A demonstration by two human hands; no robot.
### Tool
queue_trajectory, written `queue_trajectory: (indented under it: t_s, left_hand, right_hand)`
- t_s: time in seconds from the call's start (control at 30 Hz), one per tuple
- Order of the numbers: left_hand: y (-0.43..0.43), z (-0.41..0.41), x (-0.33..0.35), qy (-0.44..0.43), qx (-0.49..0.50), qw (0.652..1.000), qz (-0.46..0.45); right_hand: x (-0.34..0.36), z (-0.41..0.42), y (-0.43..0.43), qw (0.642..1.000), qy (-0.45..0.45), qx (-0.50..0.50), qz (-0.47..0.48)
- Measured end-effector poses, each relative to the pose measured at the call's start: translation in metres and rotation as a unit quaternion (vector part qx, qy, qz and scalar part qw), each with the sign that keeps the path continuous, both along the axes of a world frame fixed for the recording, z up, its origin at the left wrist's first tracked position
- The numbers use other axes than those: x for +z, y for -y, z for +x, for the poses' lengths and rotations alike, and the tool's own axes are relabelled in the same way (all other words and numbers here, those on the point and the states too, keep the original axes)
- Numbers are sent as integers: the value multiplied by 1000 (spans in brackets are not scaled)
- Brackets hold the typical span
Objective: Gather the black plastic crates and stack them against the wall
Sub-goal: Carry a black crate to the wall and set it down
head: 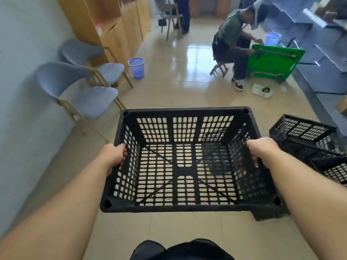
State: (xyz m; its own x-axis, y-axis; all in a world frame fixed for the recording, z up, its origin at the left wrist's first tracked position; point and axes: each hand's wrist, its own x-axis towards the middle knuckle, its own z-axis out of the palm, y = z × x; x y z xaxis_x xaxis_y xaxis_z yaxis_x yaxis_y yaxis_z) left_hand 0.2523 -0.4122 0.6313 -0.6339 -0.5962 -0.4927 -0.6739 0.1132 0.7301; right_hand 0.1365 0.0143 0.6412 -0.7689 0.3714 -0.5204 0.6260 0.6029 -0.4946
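Carrying an empty black crate (pixel 185 160) at about waist height over the tiled floor (pixel 169 91), a person holds it level with both bare hands, open side up. Each grip is clamped on a short side wall: the left hand (pixel 114 156) curls over the left rim, the right hand (pixel 261 152) over the right, fingers (pixel 255 162) hooked through the slots.

More crates (pixel 308 136) lie in a loose heap on the floor just to the carrier's right, some tilted, one corner showing under the held crate's near right edge. The pale wall (pixel 22 109) runs along the left, and the carried crate is not yet against it.

The likeliest upset is a foot or the crate's underside catching that heap during the turn toward the wall, since the crate hides the floor directly below. The perforated walls give little flat purchase, so a slipping finger could tip the load.

Two grey chairs (pixel 84 87) line the wall ahead on the left, leaving bare wall only nearer the carrier. A blue bin (pixel 136 67) stands beyond them. Further off, a seated person (pixel 232 45) works on an upturned green cart (pixel 274 61), with a small white box (pixel 262 90) beside it, all well apart from the carrier's path.
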Motion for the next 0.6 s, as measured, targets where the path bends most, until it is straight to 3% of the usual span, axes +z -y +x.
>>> queue_trajectory:
  t_s: [0.3, 0.6]
  left_hand:
    - [190, 151, 15, -2, 162, 987, -3]
    - [294, 296, 21, 13, 338, 940, -31]
  right_hand:
    - [32, 9, 253, 983, -26, 180, -2]
    - [23, 43, 469, 937, -47, 346, -21]
